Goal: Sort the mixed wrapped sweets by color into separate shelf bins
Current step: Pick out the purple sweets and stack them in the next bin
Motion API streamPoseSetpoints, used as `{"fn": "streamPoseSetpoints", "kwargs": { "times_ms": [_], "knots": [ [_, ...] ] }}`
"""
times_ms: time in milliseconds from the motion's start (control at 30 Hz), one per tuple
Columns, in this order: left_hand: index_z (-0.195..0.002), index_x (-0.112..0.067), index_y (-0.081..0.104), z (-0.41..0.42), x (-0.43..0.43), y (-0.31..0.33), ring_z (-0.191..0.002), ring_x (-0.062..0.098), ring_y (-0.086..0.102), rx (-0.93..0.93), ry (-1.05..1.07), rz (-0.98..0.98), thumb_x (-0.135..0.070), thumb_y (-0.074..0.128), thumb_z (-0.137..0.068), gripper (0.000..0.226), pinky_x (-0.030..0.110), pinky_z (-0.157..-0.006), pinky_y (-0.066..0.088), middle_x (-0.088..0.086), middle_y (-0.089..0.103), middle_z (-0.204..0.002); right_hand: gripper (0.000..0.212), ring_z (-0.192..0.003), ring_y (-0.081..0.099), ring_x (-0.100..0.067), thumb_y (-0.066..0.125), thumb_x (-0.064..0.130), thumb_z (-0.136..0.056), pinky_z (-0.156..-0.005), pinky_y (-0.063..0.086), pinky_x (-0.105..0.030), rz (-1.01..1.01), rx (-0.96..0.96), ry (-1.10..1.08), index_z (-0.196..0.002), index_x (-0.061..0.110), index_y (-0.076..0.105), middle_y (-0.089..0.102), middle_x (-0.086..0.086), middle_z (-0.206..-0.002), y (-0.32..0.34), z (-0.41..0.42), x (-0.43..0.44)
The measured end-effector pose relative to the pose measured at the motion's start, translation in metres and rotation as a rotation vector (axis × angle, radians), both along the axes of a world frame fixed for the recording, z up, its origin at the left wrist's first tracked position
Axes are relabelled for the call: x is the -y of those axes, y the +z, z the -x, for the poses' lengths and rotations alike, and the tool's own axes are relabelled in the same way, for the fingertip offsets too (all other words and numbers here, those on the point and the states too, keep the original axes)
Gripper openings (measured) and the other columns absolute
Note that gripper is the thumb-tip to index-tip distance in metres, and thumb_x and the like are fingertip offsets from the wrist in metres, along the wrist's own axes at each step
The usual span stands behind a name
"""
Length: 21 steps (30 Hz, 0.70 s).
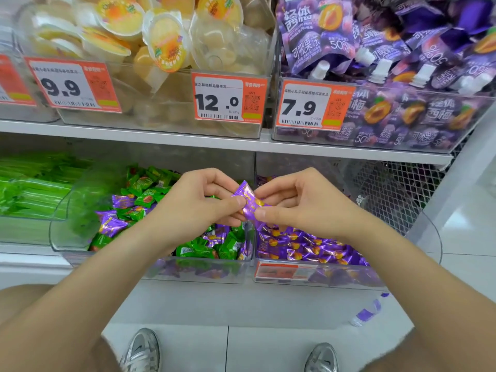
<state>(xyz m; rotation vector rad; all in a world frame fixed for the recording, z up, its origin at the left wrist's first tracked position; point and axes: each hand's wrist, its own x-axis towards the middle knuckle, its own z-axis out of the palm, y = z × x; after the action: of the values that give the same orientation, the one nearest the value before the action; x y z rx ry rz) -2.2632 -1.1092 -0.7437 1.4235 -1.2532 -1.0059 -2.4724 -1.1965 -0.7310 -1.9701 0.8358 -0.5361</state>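
both hands on one purple wrapped sweet [247, 196]: left hand [198, 201] pinches one end, right hand [304, 204] pinches the other. sweet is held above the divider between mixed green/purple bin [204, 271] and purple-only bin [343, 276].

Silver-grey trainers [141, 350] — laced, dark-trimmed

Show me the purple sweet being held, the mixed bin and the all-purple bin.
purple sweet [249, 203]: head view, middle of its shiny wrapper.
mixed bin [77, 210]: head view, its clear left side wall.
all-purple bin [426, 242]: head view, its clear right side wall.
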Motion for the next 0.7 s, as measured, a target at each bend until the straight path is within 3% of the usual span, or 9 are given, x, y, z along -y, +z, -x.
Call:
{"fn": "streamPoseSetpoints", "kwargs": {
  "times_ms": [67,167,267,333,467,567,633,700],
  "knots": [
    [-0.104,-0.003,0.066,0.004,0.000,0.001,-0.080,0.029,0.079,0.048,-0.027,-0.007,-0.019,0.076,-0.095,0.021,0.045,-0.071,0.066,0.013,0.077,-0.087,0.024,-0.085,0.079,-0.029,0.084,0.017,-0.088,-0.081,0.065,-0.041,-0.015,-0.007,0.038,-0.111,0.016,0.079,0.081,-0.005,-0.091,0.001,0.009,0.003],
    [-0.097,-0.014,0.068,0.004,0.004,-0.006,-0.073,0.024,0.076,0.227,-0.045,-0.012,-0.032,0.065,-0.102,0.019,0.042,-0.059,0.057,0.003,0.076,-0.089,0.019,-0.081,0.078,-0.018,0.086,0.016,-0.086,-0.080,0.063,-0.033,0.079,-0.083,-0.004,-0.104,0.020,0.081,0.080,-0.002,-0.087,-0.002,0.026,0.015],
    [-0.088,-0.026,0.069,0.000,0.012,-0.021,-0.066,0.006,0.069,0.598,0.004,-0.002,-0.029,0.063,-0.100,0.014,0.026,-0.062,0.057,-0.008,0.073,-0.080,0.017,-0.072,0.072,-0.004,0.087,0.026,-0.082,-0.074,0.055,-0.018,0.333,-0.357,0.007,-0.098,0.030,0.083,0.077,0.008,-0.080,-0.015,0.038,0.027],
    [-0.088,-0.026,0.069,0.000,0.017,-0.031,-0.063,0.001,0.064,0.787,-0.029,-0.045,-0.026,0.061,-0.100,0.015,0.013,-0.055,0.046,-0.010,0.072,-0.080,0.022,-0.074,0.069,-0.003,0.087,0.032,-0.082,-0.073,0.048,-0.011,0.442,-0.555,0.118,-0.103,0.032,0.082,0.075,0.010,-0.079,-0.029,0.036,0.027],
    [-0.106,-0.022,0.072,-0.007,0.027,-0.047,-0.089,0.017,0.064,1.074,-0.171,-0.184,-0.017,0.055,-0.100,0.019,0.029,-0.076,0.049,-0.003,0.072,-0.105,0.024,-0.077,0.066,-0.002,0.088,0.036,-0.081,-0.079,0.055,-0.027,0.483,-0.680,0.198,-0.099,0.024,0.079,0.075,0.009,-0.080,-0.047,0.022,0.025],
    [-0.116,-0.021,0.070,-0.017,0.038,-0.056,-0.104,0.028,0.066,1.171,-0.223,-0.292,-0.012,0.053,-0.098,0.027,0.041,-0.089,0.057,0.005,0.070,-0.116,0.020,-0.069,0.060,-0.004,0.086,0.035,-0.083,-0.074,0.055,-0.030,0.555,-0.691,0.227,-0.098,0.023,0.080,0.066,0.014,-0.068,-0.048,0.014,0.022],
    [-0.111,-0.018,0.068,-0.022,0.044,-0.062,-0.099,0.030,0.066,1.204,-0.280,-0.381,-0.008,0.053,-0.096,0.024,0.039,-0.086,0.057,0.005,0.070,-0.112,0.020,-0.077,0.058,-0.010,0.083,0.039,-0.085,-0.071,0.052,-0.033,0.624,-0.714,0.229,-0.101,0.027,0.080,0.053,0.018,-0.064,-0.047,0.013,0.020],
    [-0.098,-0.022,0.064,-0.024,0.048,-0.064,-0.086,0.030,0.058,1.236,-0.317,-0.423,-0.004,0.054,-0.093,0.021,0.033,-0.075,0.050,0.005,0.067,-0.101,0.022,-0.087,0.060,-0.016,0.082,0.045,-0.084,-0.071,0.052,-0.035,0.666,-0.735,0.227,-0.101,0.031,0.079,0.053,0.016,-0.067,-0.046,0.012,0.018]
  ]
}}
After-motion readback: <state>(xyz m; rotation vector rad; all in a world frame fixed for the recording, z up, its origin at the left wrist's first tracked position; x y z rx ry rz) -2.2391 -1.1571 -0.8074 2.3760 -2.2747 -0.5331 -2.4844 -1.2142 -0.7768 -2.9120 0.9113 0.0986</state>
